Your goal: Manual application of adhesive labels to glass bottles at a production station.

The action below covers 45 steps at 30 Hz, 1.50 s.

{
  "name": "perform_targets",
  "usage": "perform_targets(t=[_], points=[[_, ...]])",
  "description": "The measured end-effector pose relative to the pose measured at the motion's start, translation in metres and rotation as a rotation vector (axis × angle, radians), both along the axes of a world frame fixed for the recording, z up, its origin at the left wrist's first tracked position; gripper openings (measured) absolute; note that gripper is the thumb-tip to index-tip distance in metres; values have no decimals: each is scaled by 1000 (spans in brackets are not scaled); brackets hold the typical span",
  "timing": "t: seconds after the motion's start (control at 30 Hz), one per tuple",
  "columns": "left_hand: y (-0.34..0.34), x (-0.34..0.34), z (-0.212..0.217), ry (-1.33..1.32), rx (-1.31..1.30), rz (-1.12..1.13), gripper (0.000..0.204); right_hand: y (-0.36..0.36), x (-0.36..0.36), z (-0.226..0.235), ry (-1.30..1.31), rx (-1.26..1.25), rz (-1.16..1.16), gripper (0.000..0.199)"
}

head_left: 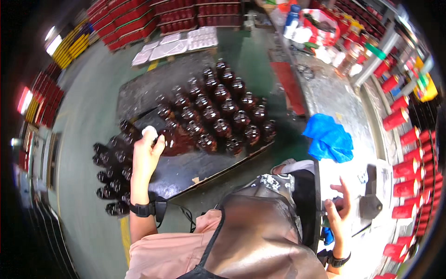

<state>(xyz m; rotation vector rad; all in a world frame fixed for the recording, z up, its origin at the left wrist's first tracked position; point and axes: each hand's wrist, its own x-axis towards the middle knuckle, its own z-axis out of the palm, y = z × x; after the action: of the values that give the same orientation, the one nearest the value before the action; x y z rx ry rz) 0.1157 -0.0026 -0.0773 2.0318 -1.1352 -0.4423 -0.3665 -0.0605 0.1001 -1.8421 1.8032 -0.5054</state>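
Observation:
My left hand [145, 156] reaches over a dark low platform [186, 172] at the edge of a cluster of dark glass bottles [220, 109]. Its fingers are curled, with a small white patch [149, 132] at the fingertips; what they grip is too blurred to name. Right beside the thumb is one dark bottle [167, 138]. On the right, my right hand [341, 209] is over the bright bench, fingers apart, with nothing visible in them. Close to it sits a dark grey block-shaped device [370, 205]. A crumpled blue cloth [329, 138] lies farther up the bench.
More dark bottles [109, 174] stand at the platform's left. White moulded trays [176, 45] and red stacked crates [123, 21] are at the back. Red cylinders [405, 188] line the right side. A red-and-white bag [320, 23] sits on the far bench.

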Motion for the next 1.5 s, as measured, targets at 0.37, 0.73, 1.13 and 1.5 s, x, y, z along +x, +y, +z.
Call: perform_targets(t=[0.37, 0.73, 1.13, 1.5], points=[[12, -30, 110, 700, -402, 18, 9, -56, 121, -55, -159, 33, 780, 77], [-46, -78, 122, 485, -85, -454, 20, -83, 203, -29, -315, -171, 1132, 56], [-74, -60, 167, 630, 43, -533, 34, -126, 245, 13, -184, -209, 1284, 30], [-11, -34, 138, 857, -256, -220, 55, -154, 185, -12, -590, -168, 1109, 18]])
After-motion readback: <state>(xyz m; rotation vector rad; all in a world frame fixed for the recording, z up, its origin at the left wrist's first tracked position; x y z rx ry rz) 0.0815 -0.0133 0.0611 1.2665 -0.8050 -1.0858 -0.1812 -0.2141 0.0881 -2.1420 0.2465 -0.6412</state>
